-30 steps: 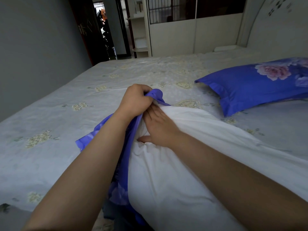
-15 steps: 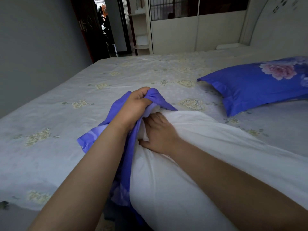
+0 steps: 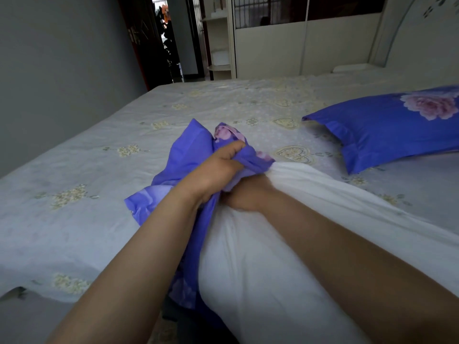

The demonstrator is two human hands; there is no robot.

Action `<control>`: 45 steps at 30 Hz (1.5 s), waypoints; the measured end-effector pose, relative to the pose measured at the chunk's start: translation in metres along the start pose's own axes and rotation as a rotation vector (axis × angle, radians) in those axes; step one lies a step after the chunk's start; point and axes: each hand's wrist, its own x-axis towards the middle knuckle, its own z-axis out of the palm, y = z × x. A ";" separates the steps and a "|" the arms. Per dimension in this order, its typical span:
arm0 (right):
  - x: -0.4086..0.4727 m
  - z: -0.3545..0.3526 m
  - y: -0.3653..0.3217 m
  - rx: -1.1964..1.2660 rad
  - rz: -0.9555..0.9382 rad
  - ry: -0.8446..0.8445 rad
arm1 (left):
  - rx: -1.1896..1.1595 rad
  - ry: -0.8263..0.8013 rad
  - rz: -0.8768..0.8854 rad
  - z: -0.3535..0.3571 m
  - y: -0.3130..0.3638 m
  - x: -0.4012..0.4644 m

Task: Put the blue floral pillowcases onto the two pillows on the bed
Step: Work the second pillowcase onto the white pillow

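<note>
Everything here I place from the white pillow (image 3: 285, 256), which lay across the near edge of the bed (image 3: 74, 207) and ran out of view at the bottom and right. Well to its left the grey wall (image 3: 62, 70) stood plain, and beyond the bed's far corner a dark doorway (image 3: 161, 45) held things too dim to make out. Just left of the pillow, the loose blue floral pillowcase (image 3: 183, 155) was bunched up, its lower folds trailing down between my left forearm and the pillow's side. My left hand (image 3: 218, 170) had its fingers curled tight round a gathered fold of that fabric at the pillow's far end. My right hand (image 3: 246, 194) lay touching it, pressed onto the pillow's end; its fingers ran under the bunched fabric, so I could not tell whether they gripped anything. To the right of the pillow and farther back lay the second pillow (image 3: 387, 130), already in its blue case with a pink flower, cut off by the right edge. Behind that rose a pale headboard (image 3: 422, 33), partly out of frame.
</note>
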 end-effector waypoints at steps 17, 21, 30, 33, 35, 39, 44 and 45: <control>-0.011 0.014 0.064 0.423 -0.125 0.319 | -0.289 0.097 -0.138 -0.008 -0.049 -0.014; 0.012 0.000 0.084 0.593 -0.048 0.173 | -0.221 0.013 -0.182 -0.014 -0.057 -0.022; 0.014 -0.023 0.090 0.823 -0.006 -0.407 | 0.231 0.316 -0.117 -0.030 -0.050 0.004; 0.010 -0.042 0.096 1.073 -0.054 -0.673 | 0.553 0.448 -0.059 -0.033 -0.044 0.012; 0.008 -0.046 0.099 1.294 -0.029 -0.762 | 0.716 0.460 0.042 -0.032 -0.038 0.019; 0.003 -0.031 0.095 1.305 0.187 -0.281 | 0.721 0.456 0.176 -0.018 -0.029 0.033; -0.001 -0.025 0.106 1.054 -0.088 0.025 | 0.639 0.568 0.367 0.005 -0.043 0.029; -0.003 -0.027 0.107 1.072 -0.130 0.013 | 0.610 0.585 0.387 0.005 -0.047 0.027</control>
